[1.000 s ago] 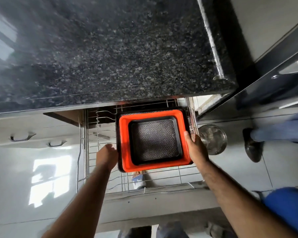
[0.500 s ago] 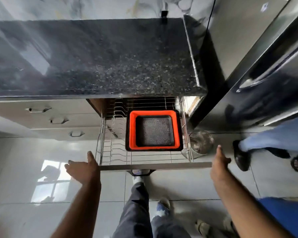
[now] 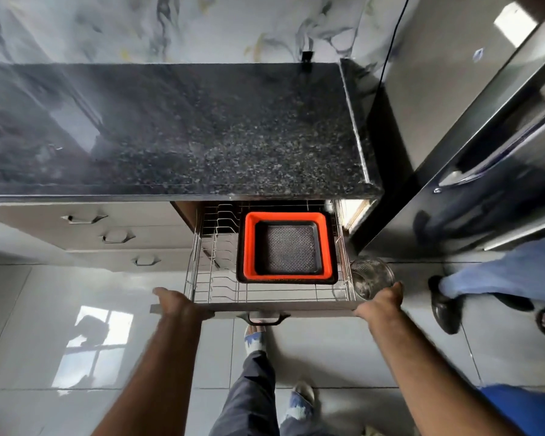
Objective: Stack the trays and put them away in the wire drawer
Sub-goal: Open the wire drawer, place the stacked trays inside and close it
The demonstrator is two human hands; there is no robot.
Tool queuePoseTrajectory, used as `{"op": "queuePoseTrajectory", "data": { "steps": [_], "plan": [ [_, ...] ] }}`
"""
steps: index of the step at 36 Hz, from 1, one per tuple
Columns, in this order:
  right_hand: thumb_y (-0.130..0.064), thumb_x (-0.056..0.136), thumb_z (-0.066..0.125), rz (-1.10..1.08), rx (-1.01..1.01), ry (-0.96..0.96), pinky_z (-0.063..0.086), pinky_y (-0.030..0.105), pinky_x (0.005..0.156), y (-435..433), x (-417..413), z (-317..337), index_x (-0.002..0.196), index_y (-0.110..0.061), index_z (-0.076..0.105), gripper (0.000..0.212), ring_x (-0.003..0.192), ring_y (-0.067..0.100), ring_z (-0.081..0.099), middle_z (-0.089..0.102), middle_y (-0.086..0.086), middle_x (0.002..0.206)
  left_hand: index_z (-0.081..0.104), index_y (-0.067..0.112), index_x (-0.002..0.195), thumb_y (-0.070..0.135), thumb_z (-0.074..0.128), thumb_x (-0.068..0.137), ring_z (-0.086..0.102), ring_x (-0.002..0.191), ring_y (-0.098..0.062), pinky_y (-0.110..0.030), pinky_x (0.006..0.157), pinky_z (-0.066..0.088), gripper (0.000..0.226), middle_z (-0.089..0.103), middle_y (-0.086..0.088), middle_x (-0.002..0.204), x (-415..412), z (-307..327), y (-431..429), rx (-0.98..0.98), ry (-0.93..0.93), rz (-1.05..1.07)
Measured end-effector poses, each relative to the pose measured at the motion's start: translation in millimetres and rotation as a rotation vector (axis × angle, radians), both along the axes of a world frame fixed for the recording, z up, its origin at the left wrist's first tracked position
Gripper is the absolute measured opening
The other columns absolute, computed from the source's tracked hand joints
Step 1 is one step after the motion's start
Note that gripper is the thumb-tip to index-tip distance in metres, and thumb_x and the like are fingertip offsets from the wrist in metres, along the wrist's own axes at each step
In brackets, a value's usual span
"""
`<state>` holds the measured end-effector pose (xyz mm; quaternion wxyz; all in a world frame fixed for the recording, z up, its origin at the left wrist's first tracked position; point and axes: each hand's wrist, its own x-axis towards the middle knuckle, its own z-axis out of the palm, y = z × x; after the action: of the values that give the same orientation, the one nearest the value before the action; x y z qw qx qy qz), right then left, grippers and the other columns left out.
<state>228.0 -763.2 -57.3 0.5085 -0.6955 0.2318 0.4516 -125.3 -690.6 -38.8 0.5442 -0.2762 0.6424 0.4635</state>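
The stacked trays (image 3: pixel 288 248) lie in the right half of the open wire drawer (image 3: pixel 221 291) at frame centre, directly beyond both hands, and the left hand (image 3: pixel 178 305) and right hand (image 3: pixel 379 302) press curled fingers on its front panel's ends, equally near.

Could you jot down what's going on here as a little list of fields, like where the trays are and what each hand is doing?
trays: stack of trays, orange one nested between black ones, lying in the wire drawer
drawer state: pulled out under the granite counter
left hand: on the left end of the drawer front
right hand: on the right end of the drawer front
drawer handle: untouched, between the hands
beside drawer: steel container on the floor
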Motion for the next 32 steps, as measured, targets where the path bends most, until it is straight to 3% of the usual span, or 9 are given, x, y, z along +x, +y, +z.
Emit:
{"op": "queuePoseTrajectory", "data": {
  "steps": [2, 4, 6, 8, 11, 16, 21, 26, 32],
  "plan": [
    [-0.069, 0.091, 0.031, -0.097, 0.067, 0.12, 0.02, 0.049, 0.126, 21.8, 0.3, 6.1, 0.147, -0.031, 0.047, 0.069, 0.148, 0.023, 0.036, 0.043, -0.005, 0.158, 0.009, 0.034, 0.157, 0.069, 0.039, 0.089, 0.021, 0.148, -0.043, -0.072, 0.109, 0.023, 0.082, 0.013, -0.005, 0.166, 4.6, 1.8, 13.9, 0.002, 0.032, -0.008],
    [-0.07, 0.092, 0.028, -0.092, 0.109, 0.103, 0.021, 0.047, 0.126, 42.0, 1.0, 9.8, 0.142, -0.028, 0.053, 0.07, 0.147, 0.023, 0.039, 0.047, -0.006, 0.155, 0.008, 0.031, 0.157, 0.07, 0.036, 0.091, 0.026, 0.145, -0.047, -0.072, 0.109, 0.026, 0.082, 0.014, -0.01, 0.165, 9.5, 0.2, 30.9, 0.022, 0.024, -0.027],
    [-0.066, 0.091, 0.039, -0.109, 0.095, 0.077, 0.033, 0.047, 0.12, 57.5, -0.7, 13.4, 0.133, -0.027, 0.057, 0.06, 0.141, 0.025, 0.047, 0.052, -0.004, 0.15, 0.005, 0.029, 0.158, 0.071, 0.036, 0.09, 0.023, 0.146, -0.051, -0.073, 0.11, 0.024, 0.085, 0.01, -0.013, 0.166, 14.1, -2.4, 50.1, 0.051, 0.012, -0.027],
    [-0.06, 0.095, 0.037, -0.03, 0.053, -0.068, 0.038, 0.054, 0.116, 69.1, -0.2, 11.2, 0.143, -0.026, 0.047, 0.06, 0.141, 0.032, 0.045, 0.046, 0.004, 0.154, 0.006, 0.031, 0.158, 0.071, 0.036, 0.09, 0.019, 0.147, -0.051, -0.073, 0.111, 0.022, 0.085, 0.007, -0.01, 0.167, 17.2, -4.9, 70.8, 0.08, 0.016, -0.021],
    [-0.056, 0.102, 0.017, 0.161, 0.165, -0.189, 0.03, 0.06, 0.12, 96.1, -4.5, 8.2, 0.158, -0.023, 0.023, 0.066, 0.15, 0.039, 0.032, 0.026, 0.012, 0.166, 0.008, 0.024, 0.159, 0.071, 0.036, 0.086, 0.02, 0.148, -0.048, -0.069, 0.115, 0.02, 0.091, 0.011, -0.012, 0.167, 17.8, -10.0, 104.2, 0.094, -0.065, -0.078],
    [-0.071, 0.096, 0.024, -0.091, 0.23, 0.029, 0.026, 0.064, 0.12, 157.8, -3.8, 23.5, 0.157, -0.024, 0.028, 0.077, 0.149, 0.039, 0.033, 0.027, 0.01, 0.166, 0.014, 0.016, 0.159, 0.066, 0.029, 0.088, 0.03, 0.146, -0.044, -0.065, 0.116, 0.024, 0.088, 0.021, -0.017, 0.164, 17.1, -14.2, 156.4, 0.16, -0.094, -0.191],
    [-0.077, 0.091, 0.03, -0.133, 0.284, 0.127, 0.025, 0.063, 0.12, 206.0, -1.7, 28.4, 0.158, -0.027, 0.026, 0.084, 0.152, 0.034, 0.028, 0.024, 0.006, 0.167, 0.052, 0.023, 0.14, 0.06, 0.043, 0.084, 0.043, 0.137, -0.028, -0.058, 0.116, 0.026, 0.068, 0.044, -0.007, 0.15, 22.5, -4.0, 200.1, 0.219, -0.069, -0.246],
    [-0.082, 0.087, 0.033, -0.108, 0.277, 0.187, 0.02, 0.054, 0.125, 237.3, -0.6, 34.7, 0.161, -0.021, 0.018, 0.097, 0.156, 0.032, 0.019, 0.016, 0.011, 0.169, 0.033, 0.023, 0.154, 0.081, 0.038, 0.081, 0.033, 0.145, -0.037, -0.061, 0.117, 0.026, 0.093, 0.03, -0.012, 0.16, 31.2, -6.2, 228.8, 0.265, -0.1, -0.225],
    [-0.082, 0.083, 0.04, -0.012, 0.367, 0.241, 0.04, 0.046, 0.112, 251.5, 9.8, 45.4, 0.147, -0.029, 0.047, 0.084, 0.14, 0.029, 0.048, 0.049, 0.005, 0.154, 0.03, 0.025, 0.155, 0.077, 0.031, 0.088, 0.025, 0.15, -0.033, -0.059, 0.119, 0.02, 0.086, 0.025, -0.006, 0.165, 41.5, -4.7, 247.1, 0.262, -0.051, -0.363]
  ]
}}
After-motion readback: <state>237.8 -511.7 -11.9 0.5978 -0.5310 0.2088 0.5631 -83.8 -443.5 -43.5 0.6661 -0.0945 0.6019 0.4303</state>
